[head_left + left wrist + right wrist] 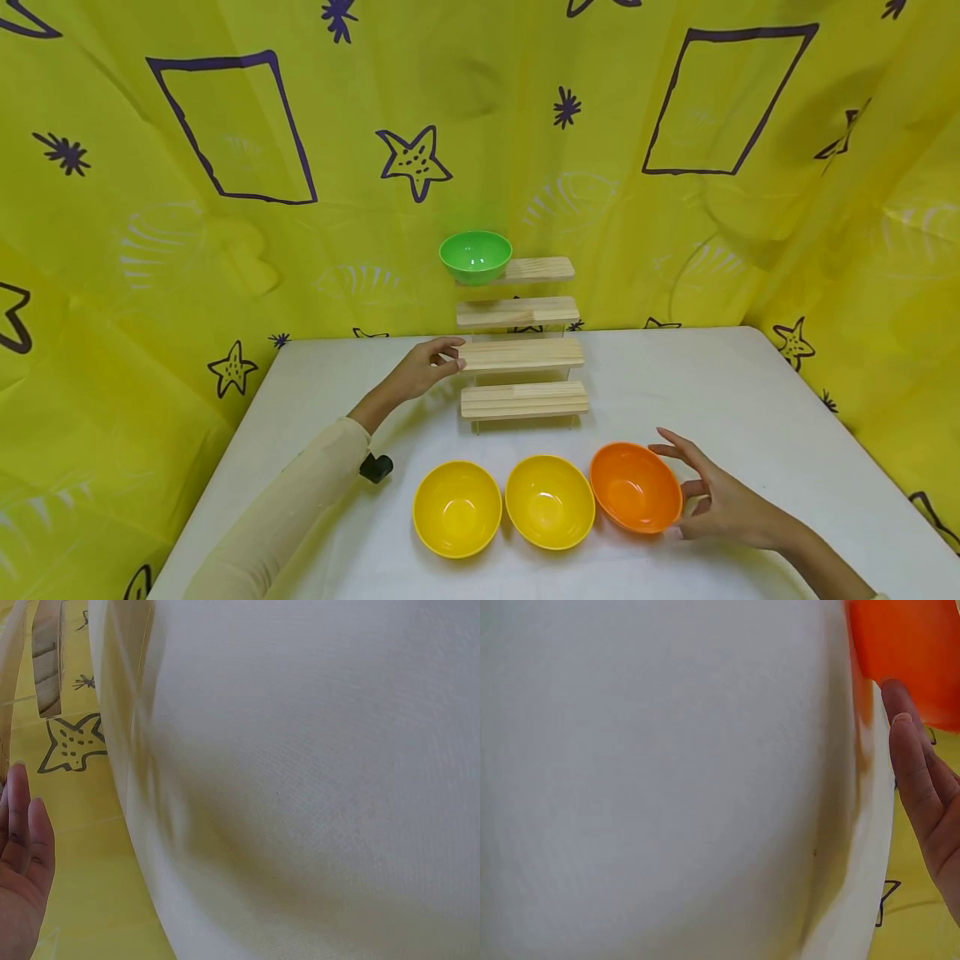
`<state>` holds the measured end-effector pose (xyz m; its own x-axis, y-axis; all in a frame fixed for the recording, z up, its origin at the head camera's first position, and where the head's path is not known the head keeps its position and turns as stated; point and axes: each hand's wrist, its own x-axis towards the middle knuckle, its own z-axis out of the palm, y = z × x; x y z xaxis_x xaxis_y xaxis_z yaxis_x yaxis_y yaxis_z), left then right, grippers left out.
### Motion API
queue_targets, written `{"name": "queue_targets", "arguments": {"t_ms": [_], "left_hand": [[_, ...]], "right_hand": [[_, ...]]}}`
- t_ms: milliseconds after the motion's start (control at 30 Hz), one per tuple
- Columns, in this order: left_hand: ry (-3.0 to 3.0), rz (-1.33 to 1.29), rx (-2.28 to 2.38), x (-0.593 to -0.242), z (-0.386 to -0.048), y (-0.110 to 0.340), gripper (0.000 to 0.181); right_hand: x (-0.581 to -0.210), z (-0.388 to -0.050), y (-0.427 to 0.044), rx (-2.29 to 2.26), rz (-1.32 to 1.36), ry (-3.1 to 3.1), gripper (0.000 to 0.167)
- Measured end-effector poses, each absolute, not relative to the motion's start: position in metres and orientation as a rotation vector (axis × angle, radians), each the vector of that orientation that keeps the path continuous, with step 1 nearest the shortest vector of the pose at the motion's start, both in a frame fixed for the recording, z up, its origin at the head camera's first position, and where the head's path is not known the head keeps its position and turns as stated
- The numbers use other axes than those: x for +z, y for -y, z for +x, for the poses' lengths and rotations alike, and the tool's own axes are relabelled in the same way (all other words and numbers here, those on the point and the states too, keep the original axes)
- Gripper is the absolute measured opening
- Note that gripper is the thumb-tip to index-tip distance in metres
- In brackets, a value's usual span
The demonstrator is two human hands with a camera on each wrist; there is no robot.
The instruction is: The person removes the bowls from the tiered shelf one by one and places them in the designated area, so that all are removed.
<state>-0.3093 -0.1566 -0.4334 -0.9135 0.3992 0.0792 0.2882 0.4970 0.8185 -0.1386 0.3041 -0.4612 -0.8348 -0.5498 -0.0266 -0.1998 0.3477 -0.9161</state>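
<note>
A stepped wooden stand with several pale planks stands mid-table. My left hand holds the left end of one plank, the second from the bottom, between thumb and finger; the left wrist view shows its other fingers loosely bent. A green bowl sits on the left of the top plank. In front of the stand are a yellow bowl, a second yellow bowl and an orange bowl, side by side. My right hand spans the orange bowl's right side, thumb near, fingers far.
A white cloth covers the table. A small black object lies beside the left sleeve. Yellow patterned curtain hangs behind and along both sides.
</note>
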Motion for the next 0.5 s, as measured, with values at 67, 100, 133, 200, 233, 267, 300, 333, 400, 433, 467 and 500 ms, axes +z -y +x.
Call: {"name": "queue_targets", "arguments": {"t_ms": [67, 100, 133, 200, 233, 267, 300, 333, 400, 433, 467, 500], "left_hand": [[-2.617, 0.613, 1.390, -0.433, -0.309, 0.157, 0.048], [-2.619, 0.619, 1.388, -0.433, -0.309, 0.157, 0.048], [-2.620, 0.625, 1.387, -0.434, -0.309, 0.157, 0.048], [-2.619, 0.631, 1.387, -0.434, -0.308, 0.157, 0.048], [-2.617, 0.631, 1.387, -0.434, -0.309, 0.157, 0.048], [-2.613, 0.632, 1.389, -0.434, -0.309, 0.157, 0.048], [-2.611, 0.631, 1.391, -0.435, -0.309, 0.157, 0.048], [-2.611, 0.631, 1.391, -0.435, -0.309, 0.157, 0.048], [-2.614, 0.633, 1.390, -0.435, -0.309, 0.157, 0.048], [-2.615, 0.635, 1.391, -0.435, -0.308, 0.157, 0.048], [-2.617, 0.637, 1.389, -0.435, -0.308, 0.157, 0.048], [-2.619, 0.639, 1.388, -0.435, -0.308, 0.157, 0.048]], "right_hand": [[-0.457, -0.140, -0.309, -1.500, -0.709, -2.317, 0.111], [-0.454, -0.140, -0.311, -1.504, -0.726, -2.338, 0.110], [-0.451, -0.141, -0.313, -1.507, -0.740, -2.360, 0.109], [-0.444, -0.143, -0.316, -1.504, -0.747, -2.404, 0.106], [-0.440, -0.144, -0.317, -1.499, -0.755, -2.433, 0.104], [-0.437, -0.146, -0.317, -1.498, -0.755, -2.461, 0.102], [-0.434, -0.148, -0.318, -1.494, -0.747, -2.497, 0.100], [-0.431, -0.150, -0.317, -1.488, -0.736, -2.539, 0.098], [-0.425, -0.155, -0.315, -1.476, -0.700, -2.628, 0.094], [-0.422, -0.157, -0.314, -1.473, -0.686, -2.668, 0.092], [-0.420, -0.160, -0.312, -1.467, -0.669, -2.705, 0.090], [-0.417, -0.163, -0.310, -1.459, -0.654, -2.737, 0.088]]}}
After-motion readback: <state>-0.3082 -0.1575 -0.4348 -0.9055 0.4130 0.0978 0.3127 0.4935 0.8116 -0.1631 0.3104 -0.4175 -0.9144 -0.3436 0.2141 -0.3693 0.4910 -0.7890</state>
